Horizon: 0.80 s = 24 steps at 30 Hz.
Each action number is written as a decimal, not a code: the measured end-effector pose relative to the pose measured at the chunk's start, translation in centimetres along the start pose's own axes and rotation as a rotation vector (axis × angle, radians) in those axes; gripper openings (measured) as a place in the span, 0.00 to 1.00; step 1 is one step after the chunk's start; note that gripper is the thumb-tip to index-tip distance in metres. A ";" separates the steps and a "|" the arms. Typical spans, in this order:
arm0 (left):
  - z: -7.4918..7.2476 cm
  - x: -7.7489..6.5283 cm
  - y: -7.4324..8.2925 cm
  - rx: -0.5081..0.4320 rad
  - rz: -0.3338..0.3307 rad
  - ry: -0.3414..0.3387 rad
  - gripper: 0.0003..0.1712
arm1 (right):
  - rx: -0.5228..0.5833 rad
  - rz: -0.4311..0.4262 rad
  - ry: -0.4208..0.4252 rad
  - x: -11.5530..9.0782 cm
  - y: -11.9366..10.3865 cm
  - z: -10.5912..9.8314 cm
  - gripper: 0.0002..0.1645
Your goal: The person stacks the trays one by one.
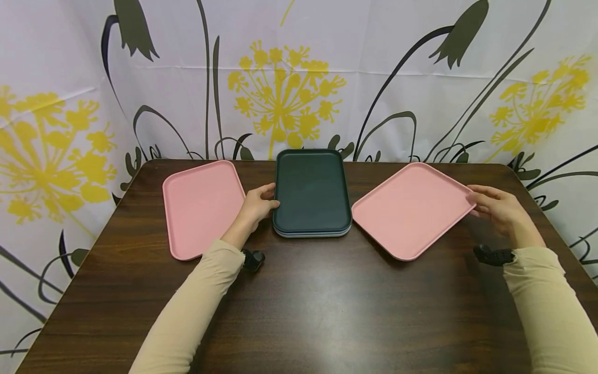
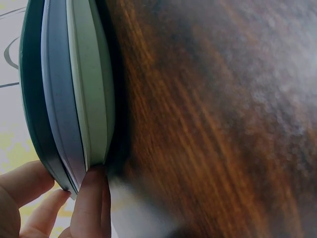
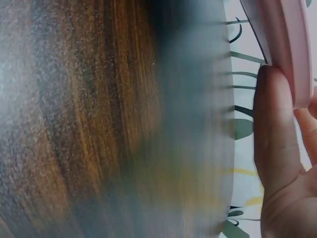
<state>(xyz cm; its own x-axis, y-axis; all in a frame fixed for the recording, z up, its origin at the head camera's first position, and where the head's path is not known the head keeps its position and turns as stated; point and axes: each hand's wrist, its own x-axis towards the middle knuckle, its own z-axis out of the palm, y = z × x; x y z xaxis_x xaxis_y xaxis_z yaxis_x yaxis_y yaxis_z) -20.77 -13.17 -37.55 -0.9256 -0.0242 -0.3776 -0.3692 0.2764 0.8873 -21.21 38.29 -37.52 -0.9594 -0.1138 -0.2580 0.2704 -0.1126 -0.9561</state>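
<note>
A stack of trays (image 1: 312, 192) lies at the table's far middle, dark green on top. In the left wrist view its edges show a dark green tray (image 2: 33, 94), a blue-grey tray (image 2: 62, 99) and a pale green tray (image 2: 91, 94). My left hand (image 1: 256, 205) grips the stack's left edge, fingertips on the rims. To the right, my right hand (image 1: 500, 210) pinches the right corner of a pink tray (image 1: 413, 210), thumb on one side and fingers on the other. That corner is raised off the table. The tray's left corner is close to the stack.
Another pink tray (image 1: 201, 208) lies on the left of the dark wooden table (image 1: 327, 322), partly behind my left forearm. A white cloth (image 1: 374, 93) with yellow and grey flower prints hangs behind the far edge.
</note>
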 end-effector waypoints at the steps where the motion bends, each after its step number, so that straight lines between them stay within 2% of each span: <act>1: 0.0 0.0 0.0 0.001 0.001 0.001 0.35 | 0.012 -0.005 0.007 0.0 0.0 0.0 0.18; 10: 0.0 0.0 0.0 0.016 0.010 0.007 0.35 | 0.031 0.003 0.009 -0.1 -0.2 -0.1 0.21; 18: 0.0 0.0 -0.1 0.034 0.002 0.003 0.34 | 0.051 -0.017 0.093 -0.4 -0.2 -0.3 0.22; 24: -0.1 0.0 -0.1 0.041 0.008 0.005 0.34 | 0.085 -0.016 0.081 -0.6 -0.1 -0.5 0.22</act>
<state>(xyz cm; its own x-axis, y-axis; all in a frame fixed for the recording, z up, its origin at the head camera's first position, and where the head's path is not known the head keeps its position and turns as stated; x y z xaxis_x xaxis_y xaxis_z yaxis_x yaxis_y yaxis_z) -20.78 -13.24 -37.60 -0.9291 -0.0263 -0.3690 -0.3580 0.3156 0.8788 -20.71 38.82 -37.30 -0.9662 -0.0315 -0.2560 0.2571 -0.1976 -0.9460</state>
